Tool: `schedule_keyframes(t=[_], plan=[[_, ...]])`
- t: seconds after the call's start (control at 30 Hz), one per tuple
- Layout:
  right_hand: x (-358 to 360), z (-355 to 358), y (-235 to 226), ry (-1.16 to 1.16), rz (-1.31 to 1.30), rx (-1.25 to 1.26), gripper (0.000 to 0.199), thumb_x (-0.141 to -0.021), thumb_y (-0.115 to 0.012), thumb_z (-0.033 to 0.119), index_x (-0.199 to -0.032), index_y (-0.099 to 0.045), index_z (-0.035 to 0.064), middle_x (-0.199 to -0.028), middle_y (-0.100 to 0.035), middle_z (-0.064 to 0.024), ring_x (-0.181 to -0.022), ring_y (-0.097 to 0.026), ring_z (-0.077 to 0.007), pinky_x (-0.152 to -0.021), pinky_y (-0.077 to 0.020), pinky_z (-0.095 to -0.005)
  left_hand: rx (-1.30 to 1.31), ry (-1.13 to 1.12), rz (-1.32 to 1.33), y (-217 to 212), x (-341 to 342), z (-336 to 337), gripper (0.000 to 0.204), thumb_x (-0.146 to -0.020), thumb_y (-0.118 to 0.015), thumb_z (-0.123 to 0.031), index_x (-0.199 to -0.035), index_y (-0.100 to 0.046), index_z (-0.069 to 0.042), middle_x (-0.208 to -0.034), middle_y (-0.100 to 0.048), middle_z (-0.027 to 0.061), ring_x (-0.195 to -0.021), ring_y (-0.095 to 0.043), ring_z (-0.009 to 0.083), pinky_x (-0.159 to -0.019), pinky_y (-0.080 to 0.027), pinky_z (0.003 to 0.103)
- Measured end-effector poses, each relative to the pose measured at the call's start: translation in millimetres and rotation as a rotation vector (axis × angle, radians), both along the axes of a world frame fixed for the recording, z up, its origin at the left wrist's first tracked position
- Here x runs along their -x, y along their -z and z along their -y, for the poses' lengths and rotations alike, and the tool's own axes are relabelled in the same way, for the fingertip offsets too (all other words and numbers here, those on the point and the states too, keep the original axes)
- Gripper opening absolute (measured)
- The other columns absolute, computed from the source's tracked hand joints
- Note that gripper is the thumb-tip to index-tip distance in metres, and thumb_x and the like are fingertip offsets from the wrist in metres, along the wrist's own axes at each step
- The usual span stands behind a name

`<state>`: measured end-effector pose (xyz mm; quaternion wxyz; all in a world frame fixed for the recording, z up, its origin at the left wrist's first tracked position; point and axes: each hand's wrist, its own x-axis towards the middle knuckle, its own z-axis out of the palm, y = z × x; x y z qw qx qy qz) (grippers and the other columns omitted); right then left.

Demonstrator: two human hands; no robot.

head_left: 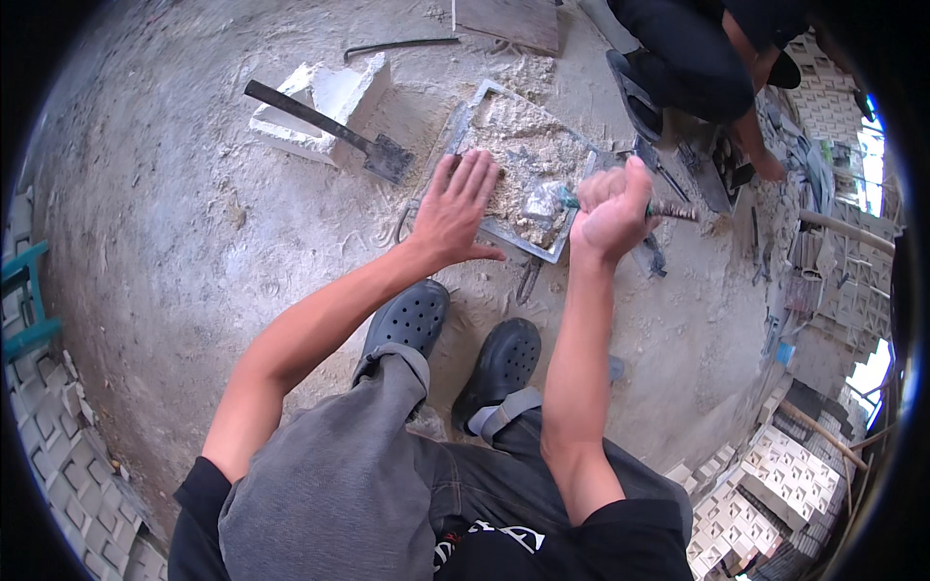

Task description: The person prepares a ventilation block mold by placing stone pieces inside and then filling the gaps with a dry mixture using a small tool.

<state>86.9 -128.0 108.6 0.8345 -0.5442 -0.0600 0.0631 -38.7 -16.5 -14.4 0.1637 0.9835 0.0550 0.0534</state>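
A flat rectangular grey metal mould [490, 229] lies on the floor before me, filled with a crumbly, pale mix [518, 145]. My left hand [455, 208] is open, its fingers stretched over the mould's left edge and onto the mix. In my right fist [615, 208] is a short-handled tool with a pale grey head [542, 200] and a teal part near it; its kind is unclear. The head is over the mix near the right edge, and the handle's dark, wrapped end sticks out to the right.
A flat-bladed scraper [387, 158] leans on a broken white block [320, 111] at left. A dark bar [402, 45] lies beyond. Another person [678, 58] crouches at far right among tools. Stacked patterned blocks [785, 465] line the right; a teal stool [29, 300] stands far left.
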Motion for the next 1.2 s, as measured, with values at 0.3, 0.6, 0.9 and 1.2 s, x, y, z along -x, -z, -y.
schedule_keyframes(t=[0.3,0.6,0.9,1.2], plan=[[22.5,-3.2,35.4,0.131,0.038,0.130,0.045,-0.097,-0.058,0.019,-0.055,-0.043,0.0106,-0.050,-0.042,0.0022,-0.044,-0.036,-0.0077,-0.043,-0.0258,-0.0280,0.089,-0.066,0.067,-7.9,-2.7,-8.2,0.145,-0.059,-0.065,-0.091,-0.156,-0.021,0.008,-0.165,-0.020,0.0238,-0.156,-0.015,0.0332,-0.126,-0.007,0.050],[20.1,-42.6,25.3,-0.062,0.012,0.133,0.049,-0.097,-0.056,0.017,-0.053,-0.034,0.0151,-0.048,-0.035,0.0040,-0.041,-0.028,-0.0083,-0.043,-0.0226,-0.0288,0.099,-0.143,0.104,1.7,5.6,-17.1,0.146,-0.059,-0.064,-0.092,-0.155,-0.021,0.010,-0.164,-0.021,0.0258,-0.155,-0.016,0.0353,-0.125,-0.009,0.052],[14.2,-37.9,42.5,-0.094,0.171,0.196,0.050,-0.101,-0.047,0.022,-0.053,-0.033,0.0172,-0.046,-0.033,0.0051,-0.038,-0.025,-0.0108,-0.041,-0.0216,-0.0320,0.144,-0.179,0.140,3.5,-2.6,-14.6,0.151,-0.054,-0.067,-0.092,-0.154,-0.021,0.012,-0.163,-0.021,0.0294,-0.154,-0.018,0.0391,-0.125,-0.016,0.048],[14.0,-35.9,36.5,0.089,0.117,0.098,0.047,-0.099,-0.055,0.020,-0.055,-0.040,0.0158,-0.047,-0.039,0.0018,-0.040,-0.034,-0.0077,-0.040,-0.0272,-0.0286,0.129,-0.193,0.145,1.8,-5.6,-13.1,0.152,-0.052,-0.069,-0.091,-0.152,-0.023,0.014,-0.161,-0.025,0.0299,-0.152,-0.022,0.0396,-0.124,-0.019,0.047]])
